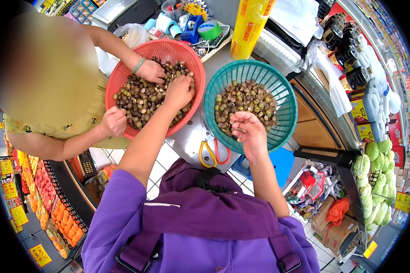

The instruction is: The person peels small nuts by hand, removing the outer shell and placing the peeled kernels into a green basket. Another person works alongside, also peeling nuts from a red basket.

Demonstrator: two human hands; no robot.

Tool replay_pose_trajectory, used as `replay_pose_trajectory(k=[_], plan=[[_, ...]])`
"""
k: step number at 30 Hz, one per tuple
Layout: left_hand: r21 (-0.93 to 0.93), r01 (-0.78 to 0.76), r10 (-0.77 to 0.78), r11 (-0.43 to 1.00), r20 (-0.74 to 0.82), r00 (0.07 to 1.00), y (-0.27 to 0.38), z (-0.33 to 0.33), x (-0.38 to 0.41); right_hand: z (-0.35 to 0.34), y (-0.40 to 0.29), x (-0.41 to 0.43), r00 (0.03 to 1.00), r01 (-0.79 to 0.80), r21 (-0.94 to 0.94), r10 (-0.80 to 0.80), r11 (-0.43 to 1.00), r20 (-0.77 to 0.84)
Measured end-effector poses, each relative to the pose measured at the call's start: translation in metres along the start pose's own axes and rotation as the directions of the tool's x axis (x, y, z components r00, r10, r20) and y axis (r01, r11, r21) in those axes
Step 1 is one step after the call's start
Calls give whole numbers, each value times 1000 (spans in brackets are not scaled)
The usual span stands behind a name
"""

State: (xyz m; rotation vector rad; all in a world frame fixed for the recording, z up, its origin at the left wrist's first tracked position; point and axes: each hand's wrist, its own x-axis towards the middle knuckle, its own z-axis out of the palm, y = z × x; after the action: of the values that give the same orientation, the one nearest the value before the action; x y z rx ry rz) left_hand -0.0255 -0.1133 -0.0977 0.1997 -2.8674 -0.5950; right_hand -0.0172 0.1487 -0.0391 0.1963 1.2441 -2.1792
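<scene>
My left hand (180, 91) reaches into a red plastic basket (197, 73), its fingertips among small round brown and green snail-like shells (140, 99). Whether it grips one is hidden. Over the near side of a teal plastic basket (283, 92) is my right hand (251, 131), palm partly up and fingers loosely curled. Any small piece between its fingertips is hard to make out. Similar shells (249, 97) cover the bottom of the teal basket. Scissors (212, 150) with one yellow and one red handle lie on the metal counter (182, 145) between the baskets.
A co-worker's hand (151, 71) is in the red basket; their other hand (113, 122) is at its rim. Behind stand a yellow plastic-wrap roll (251, 29) and a tape dispenser (192, 29). A blue container (280, 163) sits below the counter's right edge.
</scene>
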Motion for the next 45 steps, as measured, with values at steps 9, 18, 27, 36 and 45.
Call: replay_pose_trajectory(k=[9, 18, 27, 36, 45], plan=[[-642, -155, 112, 751, -107, 988, 129, -56, -46, 34, 4, 18, 958, 253, -145, -226, 957, 175], [-927, 22, 175, 375, 94, 980, 125, -48, -48, 24, -19, -17, 968, 228, -156, -207, 961, 141], [-986, -34, 45, 166, -27, 999, 152, -39, -55, 31, -12, -22, 973, 229, 45, -229, 972, 0], [-965, -9, 110, 264, 21, 994, 147, -46, -52, 24, -16, -23, 957, 279, -50, -274, 959, 92], [-860, 389, 16, -331, 407, 913, 160, -48, -48, -2, -23, -10, 892, 417, -402, -452, 815, 8]])
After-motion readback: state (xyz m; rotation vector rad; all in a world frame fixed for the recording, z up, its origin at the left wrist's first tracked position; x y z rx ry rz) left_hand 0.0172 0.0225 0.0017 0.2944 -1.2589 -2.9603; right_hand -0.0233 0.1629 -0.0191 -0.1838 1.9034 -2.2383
